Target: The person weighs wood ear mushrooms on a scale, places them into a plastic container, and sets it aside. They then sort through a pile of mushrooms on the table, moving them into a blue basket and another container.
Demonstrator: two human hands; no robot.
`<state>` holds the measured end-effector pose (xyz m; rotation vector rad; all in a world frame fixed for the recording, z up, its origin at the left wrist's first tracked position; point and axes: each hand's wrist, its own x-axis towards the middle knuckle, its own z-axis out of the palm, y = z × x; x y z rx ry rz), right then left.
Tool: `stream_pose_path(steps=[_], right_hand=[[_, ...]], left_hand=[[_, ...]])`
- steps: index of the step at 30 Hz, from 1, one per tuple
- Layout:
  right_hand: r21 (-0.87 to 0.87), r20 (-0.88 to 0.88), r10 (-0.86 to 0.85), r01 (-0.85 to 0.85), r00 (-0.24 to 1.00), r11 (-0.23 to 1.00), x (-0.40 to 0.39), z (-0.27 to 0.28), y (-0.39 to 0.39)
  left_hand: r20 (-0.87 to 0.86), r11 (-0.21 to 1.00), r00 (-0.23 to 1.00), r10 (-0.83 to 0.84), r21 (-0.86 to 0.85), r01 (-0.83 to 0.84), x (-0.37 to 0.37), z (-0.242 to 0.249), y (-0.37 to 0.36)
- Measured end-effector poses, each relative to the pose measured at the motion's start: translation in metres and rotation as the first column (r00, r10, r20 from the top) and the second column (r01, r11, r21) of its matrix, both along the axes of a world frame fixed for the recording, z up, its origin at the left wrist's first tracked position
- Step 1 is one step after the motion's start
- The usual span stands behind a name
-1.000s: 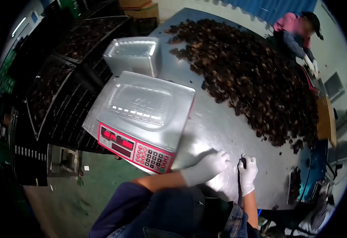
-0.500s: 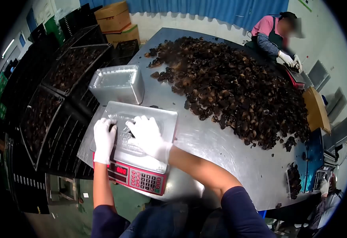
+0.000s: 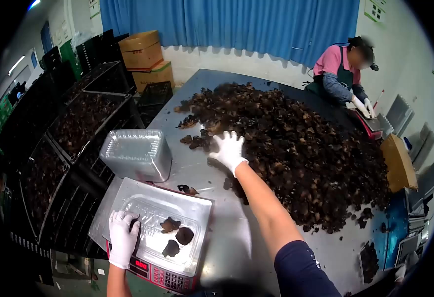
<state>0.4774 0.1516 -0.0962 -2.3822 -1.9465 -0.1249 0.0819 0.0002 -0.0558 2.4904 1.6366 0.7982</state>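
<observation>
My left hand (image 3: 123,238), in a white glove, rests at the left side of a clear plastic tray (image 3: 189,261) on a red digital scale (image 3: 163,278). Its fingers are curled, with a dark wood ear mushroom partly showing between thumb and fingers. Three loose wood ear mushrooms (image 3: 170,225) lie in the tray. My right hand (image 3: 230,151), also gloved, is stretched out over the left edge of a big heap of wood ear mushrooms (image 3: 296,153). Its fingers are spread and nothing shows in them. The scale's display reads what looks like 0.00.
A stack of clear plastic trays (image 3: 136,153) stands behind the scale on the metal table (image 3: 227,222). Black crates (image 3: 85,116) of mushrooms line the left. Across the table a person (image 3: 341,74) works at another scale. Cardboard boxes (image 3: 145,54) stand at the back.
My right hand has left the tray and reached forward right to the heap. Three mushrooms now show in the tray. My left hand stays at the tray's left side. The view has tilted up.
</observation>
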Motion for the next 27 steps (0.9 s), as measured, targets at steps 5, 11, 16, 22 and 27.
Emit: stream_pose_path(steps=[5, 11, 16, 22, 27], right_hand=[[0.009, -0.169, -0.023, 0.024, 0.985, 1.000, 0.050, -0.042, -0.021], [-0.157, -0.050, 0.044, -0.051, 0.998, 0.986, 0.048, -0.020, -0.116], [-0.082, -0.071, 0.101, -0.106, 0.992, 0.991, 0.037, -0.002, -0.236], [0.220, -0.108, -0.031, 0.054, 0.994, 0.974, 0.041, -0.027, -0.367], [0.245, -0.173, -0.288, 0.324, 0.942, 0.914, 0.049, -0.043, -0.462]], left_hand=[[0.026, 0.999, 0.999, -0.034, 0.038, 0.033, 0.004, 0.006, -0.001], [0.285, 0.987, 0.958, 0.014, 0.150, -0.059, 0.017, 0.028, -0.023], [0.315, 0.954, 0.902, -0.296, 0.150, 0.260, 0.073, 0.063, -0.093], [0.362, 0.544, 0.646, -0.672, -0.351, 0.763, 0.153, -0.018, -0.167], [0.186, 0.487, 0.612, -0.769, -0.449, 0.749, 0.173, -0.065, -0.197]])
